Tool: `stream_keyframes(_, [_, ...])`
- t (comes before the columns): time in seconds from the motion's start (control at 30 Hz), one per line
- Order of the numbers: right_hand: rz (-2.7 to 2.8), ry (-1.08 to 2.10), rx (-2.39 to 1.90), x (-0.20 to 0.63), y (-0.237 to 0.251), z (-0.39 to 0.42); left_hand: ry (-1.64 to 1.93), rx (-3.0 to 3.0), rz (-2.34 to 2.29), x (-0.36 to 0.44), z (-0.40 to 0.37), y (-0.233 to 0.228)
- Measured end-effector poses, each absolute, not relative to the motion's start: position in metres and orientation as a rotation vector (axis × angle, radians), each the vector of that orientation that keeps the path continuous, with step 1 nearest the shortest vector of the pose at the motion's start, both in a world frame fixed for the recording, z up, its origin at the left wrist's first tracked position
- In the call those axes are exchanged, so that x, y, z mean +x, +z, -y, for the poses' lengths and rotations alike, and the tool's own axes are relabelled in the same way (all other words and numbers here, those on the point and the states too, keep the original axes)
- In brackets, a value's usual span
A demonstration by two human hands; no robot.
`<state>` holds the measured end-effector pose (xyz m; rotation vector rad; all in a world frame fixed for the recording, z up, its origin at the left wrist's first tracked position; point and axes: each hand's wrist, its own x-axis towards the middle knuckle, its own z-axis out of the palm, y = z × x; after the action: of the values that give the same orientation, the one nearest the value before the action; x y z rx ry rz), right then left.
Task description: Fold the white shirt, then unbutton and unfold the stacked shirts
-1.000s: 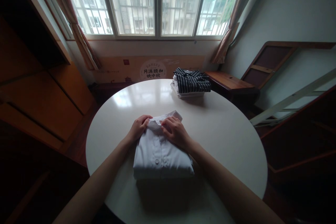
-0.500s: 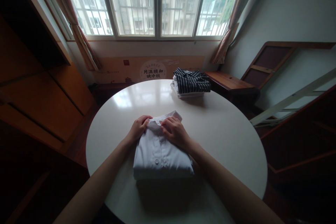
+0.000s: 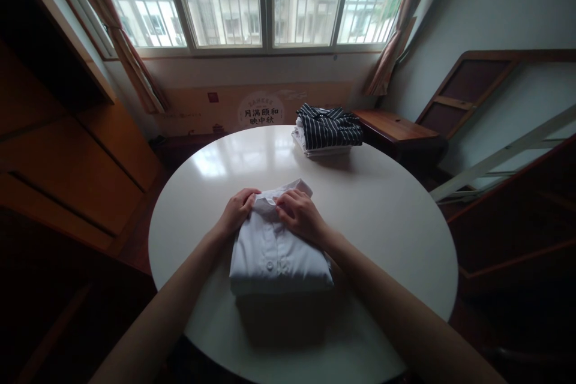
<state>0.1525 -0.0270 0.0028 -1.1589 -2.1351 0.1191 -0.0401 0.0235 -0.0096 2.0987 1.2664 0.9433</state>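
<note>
A folded white shirt (image 3: pixel 279 255) lies on the round white table (image 3: pixel 382 216), its collar at the far end and its folded bottom edge towards me. My left hand (image 3: pixel 238 209) grips the left side of the collar, fingers curled over the edge. On the collar's right side, my right hand (image 3: pixel 300 215) has its thumb and fingers closed on the cloth near the neck opening. A button shows on the placket near the front fold.
A stack of folded clothes (image 3: pixel 327 131), black-and-white striped on top and white below, sits at the table's far right. Behind it stands a low wooden table (image 3: pixel 396 132). Wooden cabinets (image 3: pixel 90 162) line the left; a window (image 3: pixel 234 0) is ahead.
The camera view has tipped slightly downward, so the scene sits higher in the picture. Both hands stay at the shirt's collar with hardly any movement.
</note>
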Motion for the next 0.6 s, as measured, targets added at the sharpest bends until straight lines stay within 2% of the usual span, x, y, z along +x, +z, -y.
stream_keyframes(0.27, [2.133,0.152,-1.137,0.152,0.005,0.027,0.986,2.171,-1.285,-0.039,-0.024,-0.013])
stream_keyframes(0.47, [2.019,0.252,-1.086,0.152,0.01,0.028,1.317,2.356,-1.244,-0.036,-0.01,0.0])
stream_keyframes(0.6, [1.955,0.297,-1.09,0.152,0.01,0.028,1.187,2.616,-1.16,-0.028,0.009,0.015])
